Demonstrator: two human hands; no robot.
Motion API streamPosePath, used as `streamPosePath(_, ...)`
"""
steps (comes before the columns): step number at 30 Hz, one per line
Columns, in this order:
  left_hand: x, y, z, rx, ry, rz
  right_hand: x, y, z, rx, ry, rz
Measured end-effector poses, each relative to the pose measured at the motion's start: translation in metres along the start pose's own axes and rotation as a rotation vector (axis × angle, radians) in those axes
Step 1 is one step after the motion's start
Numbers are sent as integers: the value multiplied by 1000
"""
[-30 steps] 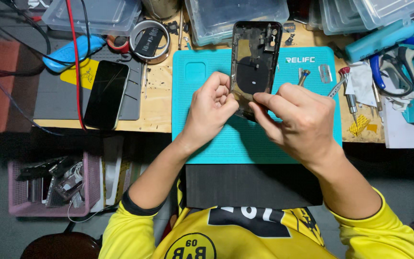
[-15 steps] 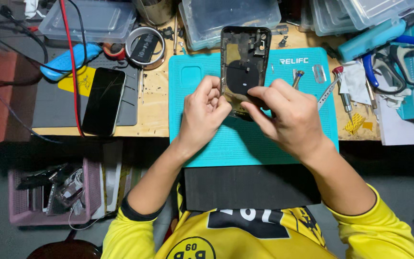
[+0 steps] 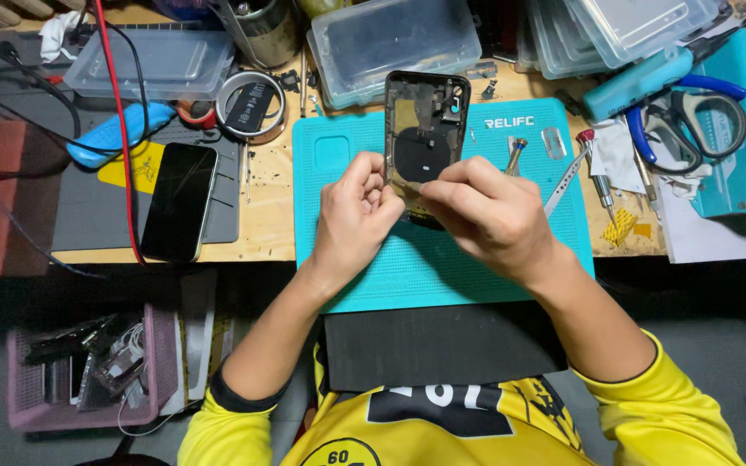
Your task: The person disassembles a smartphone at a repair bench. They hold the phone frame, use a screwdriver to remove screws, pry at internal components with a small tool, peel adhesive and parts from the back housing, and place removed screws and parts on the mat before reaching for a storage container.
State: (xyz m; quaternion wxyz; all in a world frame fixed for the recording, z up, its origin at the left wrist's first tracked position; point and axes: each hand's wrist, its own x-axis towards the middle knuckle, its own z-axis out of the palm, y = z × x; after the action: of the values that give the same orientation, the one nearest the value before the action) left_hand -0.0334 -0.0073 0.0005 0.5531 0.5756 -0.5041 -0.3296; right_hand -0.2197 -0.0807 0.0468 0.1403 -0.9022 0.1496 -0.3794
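An opened phone housing (image 3: 425,129), dark with a round black coil inside, lies upright on the teal work mat (image 3: 528,250). My left hand (image 3: 357,216) grips its lower left edge with curled fingers. My right hand (image 3: 489,216) pinches the housing's lower right part, fingertips pressed on its inside; whether a small tool is between them is hidden. The bottom end of the housing is covered by both hands.
A black phone screen (image 3: 179,201) lies on a grey mat at the left. Clear plastic boxes (image 3: 395,39), a tape roll (image 3: 250,105), scissors (image 3: 692,121), a small screwdriver (image 3: 599,177) and tweezers (image 3: 565,179) crowd the wooden bench. A pink basket (image 3: 88,371) sits below.
The view has shifted slightly. Both hands stay on the housing's lower end, with the right fingers moved a little over its inside.
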Motion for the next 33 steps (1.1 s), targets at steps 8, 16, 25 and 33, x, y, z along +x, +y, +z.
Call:
streamPosePath(8, -1, -1, 1, 33, 2, 4, 3, 5, -5, 47, -68, -1)
streamPosePath(16, -1, -4, -1, 77, -2, -3, 0, 10, 0, 62, -53, 14)
streamPosePath(25, -2, -4, -2, 112, -4, 8, -3, 16, 2, 131, -47, 45)
streamPosePath(33, 3, -2, 0, 46, -10, -13, -4, 19, -1, 101, -8, 50)
